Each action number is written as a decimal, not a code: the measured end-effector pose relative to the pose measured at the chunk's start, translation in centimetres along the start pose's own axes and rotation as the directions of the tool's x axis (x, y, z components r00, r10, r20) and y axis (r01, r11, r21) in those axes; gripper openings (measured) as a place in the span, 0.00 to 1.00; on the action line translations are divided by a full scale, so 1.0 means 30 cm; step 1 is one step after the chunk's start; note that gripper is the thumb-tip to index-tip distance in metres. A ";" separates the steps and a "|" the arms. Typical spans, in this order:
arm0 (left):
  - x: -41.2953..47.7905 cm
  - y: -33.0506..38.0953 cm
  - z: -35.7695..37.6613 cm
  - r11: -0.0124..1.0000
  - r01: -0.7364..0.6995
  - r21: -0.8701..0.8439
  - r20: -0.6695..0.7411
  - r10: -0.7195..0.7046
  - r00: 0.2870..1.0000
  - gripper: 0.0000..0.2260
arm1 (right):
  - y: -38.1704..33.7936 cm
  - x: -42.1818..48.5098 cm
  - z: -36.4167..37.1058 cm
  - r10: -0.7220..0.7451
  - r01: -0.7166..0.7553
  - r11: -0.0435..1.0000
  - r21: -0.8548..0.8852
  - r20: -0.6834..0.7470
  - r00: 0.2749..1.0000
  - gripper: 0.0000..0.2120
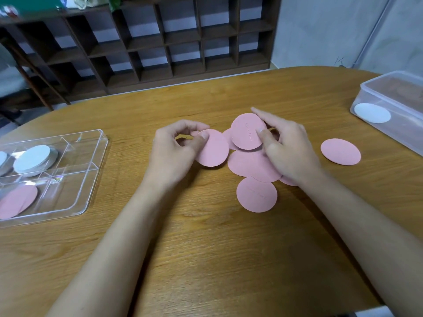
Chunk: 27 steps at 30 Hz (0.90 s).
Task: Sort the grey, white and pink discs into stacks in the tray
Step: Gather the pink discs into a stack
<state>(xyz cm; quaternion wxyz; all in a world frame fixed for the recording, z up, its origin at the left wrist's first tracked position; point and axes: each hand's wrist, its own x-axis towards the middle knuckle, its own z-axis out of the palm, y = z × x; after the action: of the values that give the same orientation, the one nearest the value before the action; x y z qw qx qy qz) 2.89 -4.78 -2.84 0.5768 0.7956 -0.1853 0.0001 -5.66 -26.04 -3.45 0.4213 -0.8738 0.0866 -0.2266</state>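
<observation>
**Q:** What is lying closest on the table (206, 248)?

**A:** Two bare forearms are reaching forward over the wood. Just past them a pink disc, the near disc (256, 194), is lying flat. Its far edge is touching a loose pile (249, 165) of overlapping pink discs.

**Q:** What are the hands doing?

**A:** The left hand (174, 147) is pinching the left disc (212, 148), also pink, at its edge, with the thumb on top and the fingers curling behind. The right hand (286, 149) is holding the raised disc (248, 131) tilted above the pile. Its thumb is pressing the disc's face and its forefinger is stretching along the far rim.

**Q:** Where are the other discs sitting?

**A:** A lone disc (340, 151), pink, is lying flat to the right of the pile, apart from it. At the left edge a clear divided tray (91, 179) is holding a pink stack (17, 201) in a near compartment and a white stack (33, 159) in the one behind. The frame is cutting off a further stack beside the white one, so its colour is hard to tell.

**Q:** And farther off?

**A:** At the far right a clear box (389, 88) is showing a white disc (372, 112) at its near end. Beyond the table a dark shelf (160, 42) is standing against the wall.
</observation>
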 end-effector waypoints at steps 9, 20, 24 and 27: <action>-0.029 -0.016 0.073 0.988 0.049 -0.148 0.015 -0.047 0.999 0.05 | -0.003 -0.009 0.018 -0.022 0.011 0.996 0.093 0.121 0.992 0.23; -0.049 -0.008 0.098 0.984 -0.004 -0.177 -0.038 -0.002 0.999 0.08 | -0.037 -0.023 0.021 -0.072 0.065 0.997 0.051 0.170 0.983 0.21; -0.058 -0.007 0.103 0.992 -0.071 -0.102 -0.034 0.068 0.997 0.07 | -0.030 -0.017 0.004 -0.092 0.093 0.996 -0.001 0.172 0.981 0.21; -0.067 -0.014 0.111 0.982 -0.180 0.065 0.042 0.177 0.983 0.09 | -0.006 0.003 -0.009 -0.102 0.107 0.993 -0.049 0.101 0.990 0.20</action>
<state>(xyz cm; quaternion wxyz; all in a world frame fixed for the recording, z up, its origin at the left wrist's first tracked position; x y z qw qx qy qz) 0.44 -7.12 -4.75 0.5433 0.7950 -0.2662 0.0438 -5.72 -26.16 -3.14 0.3889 -0.8983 0.0261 -0.2028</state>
